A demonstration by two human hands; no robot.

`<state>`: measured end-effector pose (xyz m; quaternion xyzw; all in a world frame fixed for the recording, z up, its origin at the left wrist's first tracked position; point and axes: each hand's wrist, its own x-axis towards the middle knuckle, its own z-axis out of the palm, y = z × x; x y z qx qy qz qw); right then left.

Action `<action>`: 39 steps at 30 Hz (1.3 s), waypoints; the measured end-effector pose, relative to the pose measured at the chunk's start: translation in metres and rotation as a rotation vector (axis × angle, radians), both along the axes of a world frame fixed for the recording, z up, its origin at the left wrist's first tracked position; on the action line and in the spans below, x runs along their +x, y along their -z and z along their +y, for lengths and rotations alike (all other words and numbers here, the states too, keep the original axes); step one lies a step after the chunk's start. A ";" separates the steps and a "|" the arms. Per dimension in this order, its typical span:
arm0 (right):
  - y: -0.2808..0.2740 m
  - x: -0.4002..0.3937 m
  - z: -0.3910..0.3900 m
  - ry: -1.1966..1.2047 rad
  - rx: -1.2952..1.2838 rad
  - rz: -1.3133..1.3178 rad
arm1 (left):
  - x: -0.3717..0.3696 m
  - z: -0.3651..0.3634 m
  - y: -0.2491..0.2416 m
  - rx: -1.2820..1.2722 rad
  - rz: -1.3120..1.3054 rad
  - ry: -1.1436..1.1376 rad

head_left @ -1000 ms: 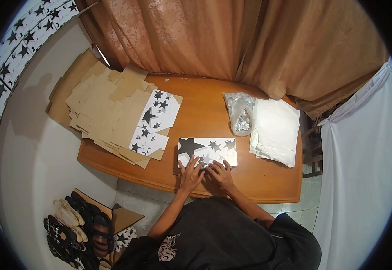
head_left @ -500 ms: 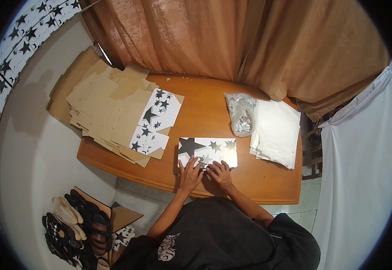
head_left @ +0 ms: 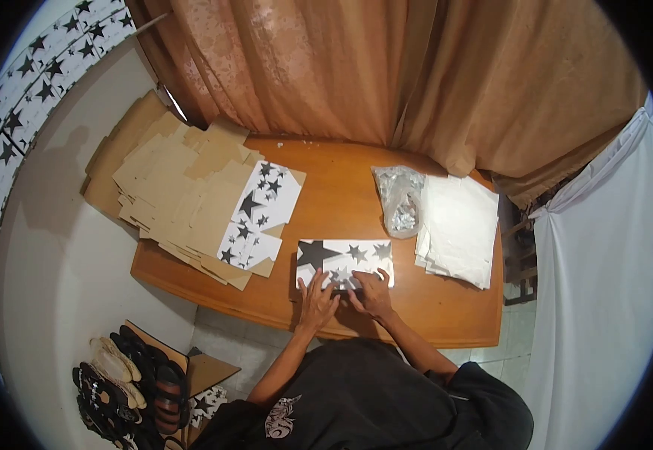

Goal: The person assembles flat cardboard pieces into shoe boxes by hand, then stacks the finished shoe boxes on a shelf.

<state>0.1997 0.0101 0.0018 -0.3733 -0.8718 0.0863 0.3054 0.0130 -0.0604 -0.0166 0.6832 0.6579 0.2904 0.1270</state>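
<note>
A flat white cardboard box [head_left: 344, 259] with black and grey stars lies near the front edge of the table. My left hand [head_left: 317, 301] rests at its near left side, fingers spread over the top edge. Beside it, my right hand [head_left: 374, 295] is at the near edge right of the middle, its fingers bent over the top and its thumb low at the front side. The box's near side is partly hidden behind both hands.
On the left of the wooden table [head_left: 326, 195] lies a heap of brown cardboard sheets [head_left: 184, 195], with a star-printed sheet [head_left: 250, 217] on top. White paper [head_left: 458, 229] and a plastic bag of small silvery pieces [head_left: 401, 202] lie right. Shoes [head_left: 128, 382] stand lower left.
The right hand's fingers have bent more, and its thumb has dropped lower along the near edge. My left hand stays at its place on the box. The whole view has shifted slightly.
</note>
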 end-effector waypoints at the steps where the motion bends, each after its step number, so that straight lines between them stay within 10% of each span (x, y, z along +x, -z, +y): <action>1: -0.007 0.000 0.007 0.051 -0.014 0.047 | 0.002 -0.002 -0.005 0.055 -0.010 0.005; 7: 0.002 0.040 0.079 0.242 -0.155 0.188 | 0.028 -0.015 -0.012 -0.253 -0.445 0.177; 12: 0.099 0.073 0.153 -0.004 -0.799 0.472 | 0.077 -0.003 0.061 -0.918 -0.935 0.180; 15: 0.048 0.066 0.142 -0.114 -1.071 0.441 | 0.098 0.001 0.029 -1.001 -1.078 0.106; 22: 0.116 0.092 0.127 -0.067 -1.040 0.536 | 0.139 -0.018 0.009 -0.754 -1.128 -0.174; 30: 0.048 0.078 0.066 -0.544 -0.934 0.428 | 0.144 -0.076 0.020 0.093 -0.975 -0.532; 39: -0.045 0.010 0.006 -0.892 -0.884 0.424 | 0.137 -0.136 -0.060 0.400 -0.771 -1.017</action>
